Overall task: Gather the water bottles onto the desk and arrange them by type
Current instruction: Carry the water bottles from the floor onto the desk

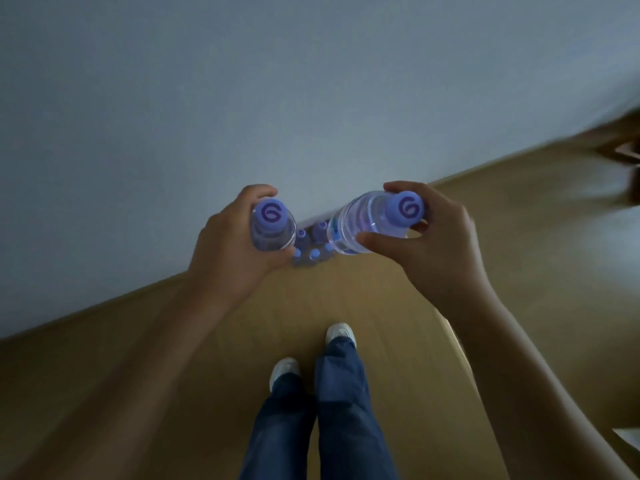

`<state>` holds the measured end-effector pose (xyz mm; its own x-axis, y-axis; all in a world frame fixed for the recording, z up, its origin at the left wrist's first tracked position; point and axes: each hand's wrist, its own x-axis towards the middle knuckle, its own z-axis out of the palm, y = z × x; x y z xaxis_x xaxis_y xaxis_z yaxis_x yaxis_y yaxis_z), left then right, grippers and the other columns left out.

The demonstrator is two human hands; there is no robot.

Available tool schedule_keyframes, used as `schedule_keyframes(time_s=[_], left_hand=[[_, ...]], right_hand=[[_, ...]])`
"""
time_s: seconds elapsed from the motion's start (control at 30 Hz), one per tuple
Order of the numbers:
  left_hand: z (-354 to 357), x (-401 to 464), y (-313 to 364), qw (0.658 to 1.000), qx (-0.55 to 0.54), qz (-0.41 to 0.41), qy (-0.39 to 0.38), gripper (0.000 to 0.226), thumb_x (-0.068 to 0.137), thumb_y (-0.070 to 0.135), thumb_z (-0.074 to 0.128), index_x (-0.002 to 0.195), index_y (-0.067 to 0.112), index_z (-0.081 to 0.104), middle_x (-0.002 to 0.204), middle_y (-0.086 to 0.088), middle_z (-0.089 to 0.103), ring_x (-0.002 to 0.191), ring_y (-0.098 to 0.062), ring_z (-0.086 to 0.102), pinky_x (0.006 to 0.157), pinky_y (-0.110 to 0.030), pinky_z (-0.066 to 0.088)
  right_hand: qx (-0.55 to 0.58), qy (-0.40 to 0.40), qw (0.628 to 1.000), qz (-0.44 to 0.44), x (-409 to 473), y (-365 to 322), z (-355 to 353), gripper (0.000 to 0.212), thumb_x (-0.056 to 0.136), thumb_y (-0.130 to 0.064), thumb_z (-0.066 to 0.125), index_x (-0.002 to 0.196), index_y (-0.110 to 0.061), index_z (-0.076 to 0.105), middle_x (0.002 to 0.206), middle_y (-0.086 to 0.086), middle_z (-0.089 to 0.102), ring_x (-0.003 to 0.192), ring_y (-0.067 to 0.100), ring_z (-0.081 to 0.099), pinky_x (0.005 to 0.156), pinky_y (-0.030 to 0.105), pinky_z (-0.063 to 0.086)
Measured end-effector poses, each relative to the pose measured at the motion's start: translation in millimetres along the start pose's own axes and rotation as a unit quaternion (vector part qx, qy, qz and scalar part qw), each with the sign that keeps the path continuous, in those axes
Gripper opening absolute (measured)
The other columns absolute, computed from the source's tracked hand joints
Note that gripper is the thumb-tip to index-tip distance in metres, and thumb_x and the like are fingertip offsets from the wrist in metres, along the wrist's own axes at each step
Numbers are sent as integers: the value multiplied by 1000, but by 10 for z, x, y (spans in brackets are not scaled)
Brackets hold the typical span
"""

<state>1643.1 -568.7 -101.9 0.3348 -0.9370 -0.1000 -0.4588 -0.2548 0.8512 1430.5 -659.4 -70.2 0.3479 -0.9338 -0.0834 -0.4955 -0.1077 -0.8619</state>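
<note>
- Bottles are held one to each hand, out in front of the person and above the wooden floor.
- The left hand curls its fingers round the left bottle; the hand lies at the bottle's nine o'clock side, with fingertips showing over its twelve o'clock edge.
- That bottle stands nearly upright toward the camera, so its purple cap with a spiral mark faces up and hides most of the clear body.
- The right hand grips the right bottle near the neck: thumb under the shoulder at six o'clock, fingers over the cap at twelve o'clock.
- This bottle tilts, its cap pointing toward three o'clock and its clear body slanting down toward eight o'clock.
- Between the two held bottles, farther down, a cluster of smaller bottles with blue caps stands on the floor against the pale wall.
- At six o'clock the person's blue jeans and white shoes show on the floor.
- Blurred brown furniture sits at two o'clock.
</note>
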Motion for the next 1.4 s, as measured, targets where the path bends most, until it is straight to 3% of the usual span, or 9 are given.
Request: schedule_keyframes(time_s=[0.07,0.2,0.27,0.37,0.43,0.6,0.93,1.23,1.4], left_hand=[[-3,-24,399,998,47,51,-10,56,69,20,89,113,17,55,98,6,61,89,-16,60,76,-19,45],[184,-47,1153,985,70,130,-85,46,71,16,88,107,12,60,94,0,66,82,-16,62,72,-17,50],[376,-33,1507,977,64,164,-119,45,71,15,87,107,8,62,95,-4,68,81,-14,62,71,-7,48],[759,-24,2031,967,32,192,-161,44,66,16,91,100,20,63,86,10,69,79,-5,64,72,-10,50],[1061,-3,2383,962,9,203,-184,44,65,17,92,94,31,62,85,13,70,78,2,65,72,-15,53],[2026,74,3340,940,-42,246,-231,58,62,10,93,103,32,59,92,25,68,85,-1,68,73,-17,57],[3992,210,5285,889,-107,329,-300,55,55,41,86,102,41,57,100,28,68,93,1,69,71,-12,55],[5872,760,6560,847,-133,365,-363,55,61,34,87,110,35,63,101,27,70,93,2,70,72,-13,56],[7107,1318,7360,810,-135,393,-413,50,66,23,87,109,32,65,96,30,71,89,5,70,70,-8,52]], right_hand=[[12,36,999,8,-200,-104,-365,52,66,-19,91,113,-19,68,90,-18,69,83,-6,66,71,9,50],[5,99,995,15,-599,-263,-1099,42,67,-20,89,104,-23,69,90,-17,70,85,-1,66,72,14,52],[21,136,990,25,-777,-273,-1469,39,67,-16,88,100,-22,69,89,-11,71,86,8,68,77,31,58],[27,181,983,29,-1044,-242,-2037,38,69,-17,86,103,-12,69,94,2,72,89,21,69,80,49,57],[37,223,974,36,-1201,-186,-2415,42,69,-20,85,107,-12,68,97,-1,72,91,16,69,81,42,59],[51,311,948,45,-1448,143,-3412,47,69,-27,85,112,-18,67,100,-7,72,94,9,68,82,32,60],[45,428,903,13,-1544,967,-5553,46,73,-32,86,114,-26,66,99,-20,71,93,1,69,75,15,55],[59,510,858,33,-1202,2003,-7210,42,79,-28,83,117,-17,70,99,-14,74,91,4,70,75,13,52],[19,512,857,46,-654,2578,-8440,38,79,-32,81,114,-23,69,97,-20,73,91,-2,68,75,7,49]])
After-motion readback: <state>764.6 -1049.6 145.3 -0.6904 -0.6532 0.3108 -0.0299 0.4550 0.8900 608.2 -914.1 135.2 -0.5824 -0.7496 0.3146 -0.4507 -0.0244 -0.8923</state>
